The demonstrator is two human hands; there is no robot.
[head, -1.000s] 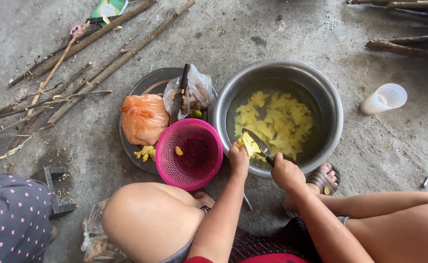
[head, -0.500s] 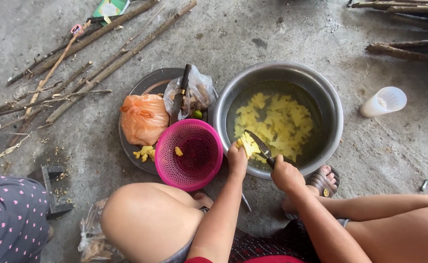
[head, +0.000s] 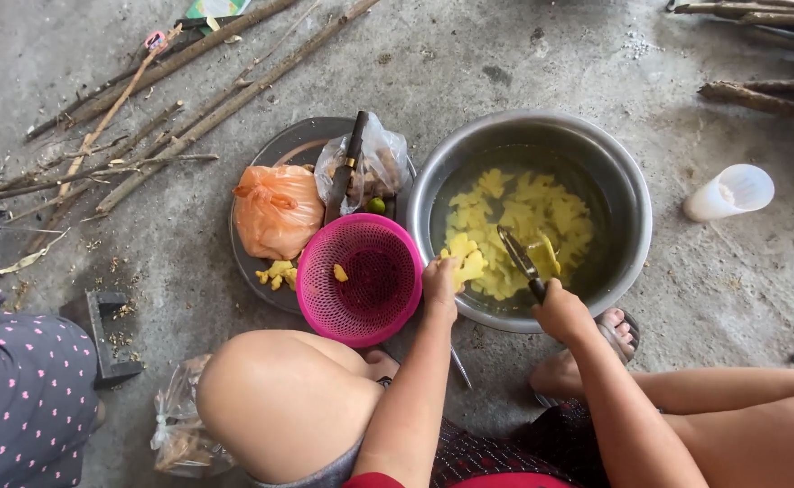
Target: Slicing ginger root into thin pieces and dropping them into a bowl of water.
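My left hand (head: 439, 282) is clamped on a knobbly yellow ginger piece (head: 466, 263), held over the near rim of the steel bowl (head: 630, 194). My right hand (head: 560, 312) is closed round the handle of a peeler (head: 522, 259), its blade just right of the piece. The root looks firm but wet — likely slippery — so I'd pinch it low on the thick lobe. More peeled pieces float in the bowl's water; a pink basket (head: 325, 298) sits just left of my left hand.

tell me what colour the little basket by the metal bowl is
Pink, in the head view: the perforated plastic basket.
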